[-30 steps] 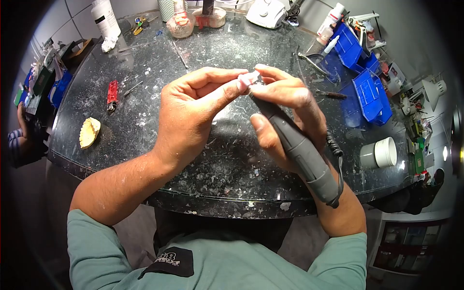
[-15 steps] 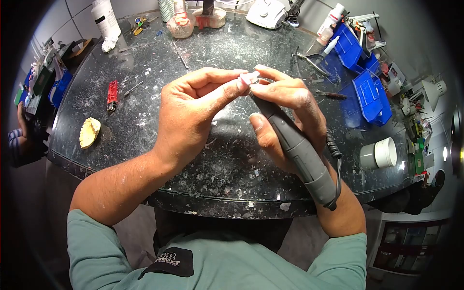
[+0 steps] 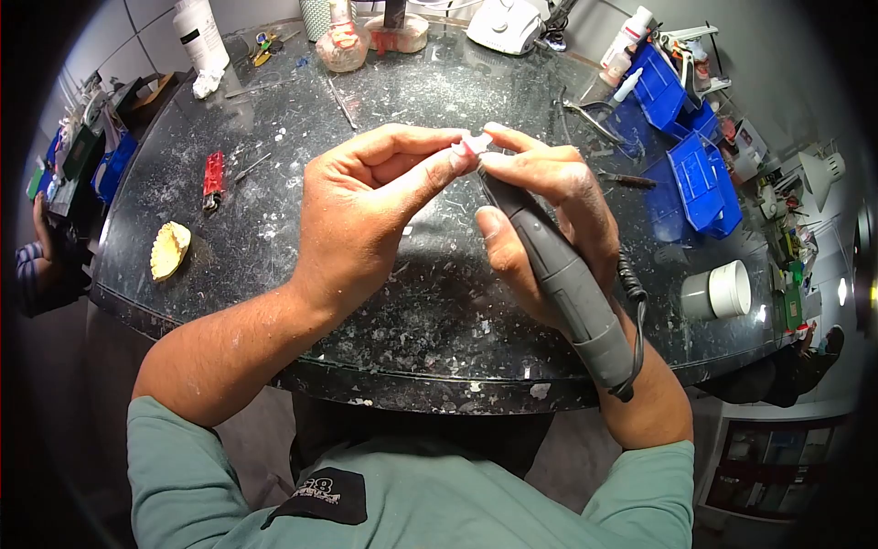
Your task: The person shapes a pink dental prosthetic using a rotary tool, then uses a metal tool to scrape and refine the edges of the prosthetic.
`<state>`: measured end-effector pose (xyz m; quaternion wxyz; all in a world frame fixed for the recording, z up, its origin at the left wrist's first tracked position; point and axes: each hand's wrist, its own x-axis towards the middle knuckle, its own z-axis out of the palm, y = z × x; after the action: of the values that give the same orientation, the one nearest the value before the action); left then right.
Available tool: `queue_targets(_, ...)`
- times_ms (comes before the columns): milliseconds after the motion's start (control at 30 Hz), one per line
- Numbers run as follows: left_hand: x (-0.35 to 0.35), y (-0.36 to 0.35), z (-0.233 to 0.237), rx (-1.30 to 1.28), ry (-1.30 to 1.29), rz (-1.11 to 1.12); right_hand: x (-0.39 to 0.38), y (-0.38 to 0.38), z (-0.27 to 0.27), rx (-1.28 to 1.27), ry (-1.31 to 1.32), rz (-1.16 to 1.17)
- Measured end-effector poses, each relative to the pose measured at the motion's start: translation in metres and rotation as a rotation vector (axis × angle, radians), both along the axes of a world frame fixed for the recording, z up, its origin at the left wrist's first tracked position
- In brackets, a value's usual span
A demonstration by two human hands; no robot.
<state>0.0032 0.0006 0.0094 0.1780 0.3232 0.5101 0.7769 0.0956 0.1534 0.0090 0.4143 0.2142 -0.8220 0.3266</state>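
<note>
Between the thumb and fingertips of my left hand [image 3: 361, 197] is a small pink-and-white dental piece [image 3: 473, 145]; its exact kind is too small to make out. My right hand [image 3: 558, 206] wraps round a dark grey rotary handpiece [image 3: 562, 274], whose front end points up and left at that piece. The tip of the handpiece is hidden by the fingers. A coiled cord [image 3: 631, 279] hangs from its rear, beside my right forearm. A yellowish dental cast [image 3: 170, 252] lies at the left of the dark, dusty table [image 3: 430, 339].
A red lighter [image 3: 213, 181] and a thin metal tool [image 3: 340, 102] lie on the table. Blue bins [image 3: 702, 183], pliers [image 3: 593, 119] and a white jar [image 3: 729, 289] stand or lie to the right. Along the back are a white control box [image 3: 505, 26], a glass burner-like vessel [image 3: 343, 48] and a white bottle [image 3: 198, 37].
The dental piece and both sets of fingertips have shifted very slightly right. The handpiece has tilted a little, its front end a bit farther right.
</note>
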Motion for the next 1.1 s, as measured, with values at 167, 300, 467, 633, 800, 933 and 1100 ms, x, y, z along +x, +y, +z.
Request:
queue_targets(167, 0.001, 0.0, 0.0, 0.007, 0.047, 0.028, -0.001, 0.0, 0.002, 0.054, 0.019, 0.028)
queue_targets(300, 0.001, 0.001, -0.003, -0.009, 0.1, 0.059, -0.001, 0.002, 0.003, 0.062, 0.028, 0.027)
queue_targets(467, 0.001, 0.0, -0.003, -0.038, 0.157, 0.09, -0.001, 0.002, 0.004, 0.048, 0.037, 0.034)
queue_targets(633, 0.002, 0.001, -0.003, -0.001, 0.141, 0.084, -0.002, 0.002, 0.003, 0.06, 0.065, 0.064)
queue_targets(800, 0.001, -0.001, 0.0, -0.048, 0.191, 0.072, 0.001, 0.001, 0.005, 0.061, -0.006, 0.058)
queue_targets(933, 0.001, -0.001, 0.002, -0.076, 0.167, 0.084, 0.007, 0.001, 0.011, 0.217, 0.133, -0.232)
queue_targets(1100, 0.002, 0.002, -0.002, -0.032, 0.149, 0.111, 0.003, -0.002, 0.007, 0.163, 0.072, -0.119)
